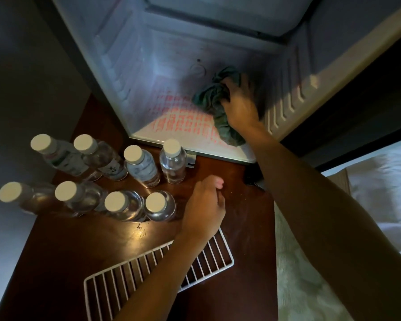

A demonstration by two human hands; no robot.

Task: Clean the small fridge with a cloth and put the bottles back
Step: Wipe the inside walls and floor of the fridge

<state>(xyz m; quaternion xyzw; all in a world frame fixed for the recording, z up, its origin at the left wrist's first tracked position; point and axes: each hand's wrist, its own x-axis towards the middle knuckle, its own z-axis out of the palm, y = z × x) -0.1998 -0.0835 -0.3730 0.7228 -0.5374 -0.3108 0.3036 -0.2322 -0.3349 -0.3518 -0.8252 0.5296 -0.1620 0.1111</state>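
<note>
Clutching the bunched cloth (pixel 214 100), our right hand (pixel 240 103) holds it inside the fridge (pixel 171 66), centre right, its long axis running top to bottom of frame. Our left hand (pixel 204 205), loosely curled and empty, is beside eight upright bottles (pixel 141 167), lower left.

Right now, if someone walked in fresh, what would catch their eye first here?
First, the right hand gripping a bunched green cloth inside the open fridge, low on its right side. Then eight white-capped clear bottles standing in two rows on the wooden surface before the fridge, to the left, and a white wire shelf lying flat nearer the camera, under the left forearm.
</note>
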